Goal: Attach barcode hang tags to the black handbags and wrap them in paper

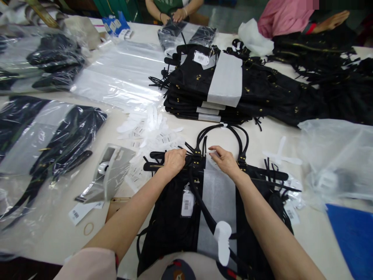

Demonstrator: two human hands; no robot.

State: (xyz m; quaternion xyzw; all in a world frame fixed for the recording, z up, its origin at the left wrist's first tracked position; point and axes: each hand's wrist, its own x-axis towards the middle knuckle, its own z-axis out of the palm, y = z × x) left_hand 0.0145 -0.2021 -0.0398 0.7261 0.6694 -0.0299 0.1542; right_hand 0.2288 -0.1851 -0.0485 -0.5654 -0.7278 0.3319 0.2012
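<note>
Black, probably floppy bag (177,229), best lifted by its handles (247,144); left hand (175,160) at its top edge, grip unclear; right hand (223,159) loosely spread near its handles

Flat blue sheet (351,239) noted right of right hand (225,160); thin tan ring (84,229) seen left of left hand (175,161).

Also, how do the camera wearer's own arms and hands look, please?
The left hand and right hand wear no gloves, and no watch or bracelet shows. Both forearms are bare. A pale pink sleeve with dark and red edging ends near the left elbow; the right sleeve is out of view.
</note>
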